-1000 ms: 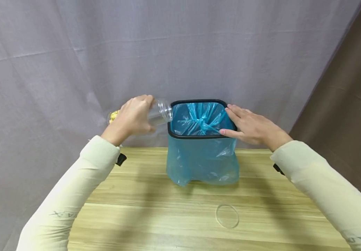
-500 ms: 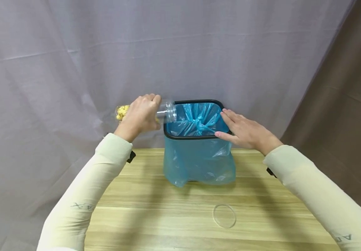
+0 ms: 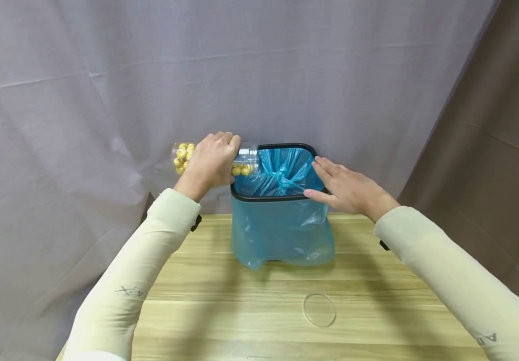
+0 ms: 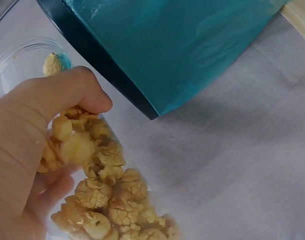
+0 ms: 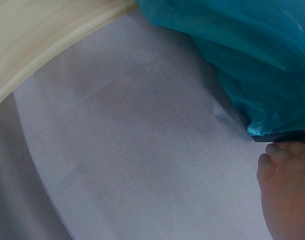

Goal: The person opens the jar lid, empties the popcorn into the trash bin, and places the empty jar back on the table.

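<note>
My left hand [image 3: 214,160] grips a clear plastic jar [image 3: 246,153] from above, fingers round its middle. The jar lies nearly level, its open mouth at the left rim of a trash bin [image 3: 282,198] with a black rim and blue liner bag [image 3: 282,230]. Yellow caramel popcorn [image 3: 183,158] fills part of the jar, with some pieces near the mouth. In the left wrist view, the popcorn [image 4: 112,190] shows through the jar wall below my thumb. My right hand [image 3: 349,188] rests with extended fingers on the bin's right rim. Its palm side is hidden.
A thin clear ring [image 3: 319,310] lies on the wooden table [image 3: 241,321] in front of the bin. Inside the bin, the liner is gathered in a knot [image 3: 282,174]. A grey curtain [image 3: 241,75] hangs close behind the table, and a brown one [image 3: 489,150] at the right.
My left hand has moved right with the jar, bringing its mouth over the rim. Popcorn has slid toward the mouth. My right hand stays on the bin as the head view shifts slightly.
</note>
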Tool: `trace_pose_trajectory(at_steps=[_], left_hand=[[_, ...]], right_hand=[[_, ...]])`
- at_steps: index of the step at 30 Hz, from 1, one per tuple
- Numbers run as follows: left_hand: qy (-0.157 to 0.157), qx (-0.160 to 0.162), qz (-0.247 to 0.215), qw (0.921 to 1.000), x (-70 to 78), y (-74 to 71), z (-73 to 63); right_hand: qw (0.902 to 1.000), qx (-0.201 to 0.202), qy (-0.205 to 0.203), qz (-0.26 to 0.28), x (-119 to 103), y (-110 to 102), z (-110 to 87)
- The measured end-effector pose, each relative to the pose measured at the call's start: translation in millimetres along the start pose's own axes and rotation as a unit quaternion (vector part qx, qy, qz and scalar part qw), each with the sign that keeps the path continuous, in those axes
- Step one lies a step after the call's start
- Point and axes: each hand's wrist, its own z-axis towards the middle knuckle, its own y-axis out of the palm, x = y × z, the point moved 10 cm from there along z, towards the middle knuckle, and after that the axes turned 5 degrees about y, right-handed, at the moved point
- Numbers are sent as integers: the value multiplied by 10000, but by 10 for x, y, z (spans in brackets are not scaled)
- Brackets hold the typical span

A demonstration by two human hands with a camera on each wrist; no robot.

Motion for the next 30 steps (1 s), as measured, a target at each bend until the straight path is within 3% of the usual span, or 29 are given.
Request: trace_pose_trajectory(at_steps=[8,17,30], left_hand=[[181,60,386,9991,71,-14,53],[361,95,790,9962,33,6,69],[771,312,1384,9869,48,21,92]], right_hand=[[10000,2,-14,-33,-19,6,-3],[10000,29,-84,-42,-41,10,2],[10000,66,-60,37,-41,11,-7]])
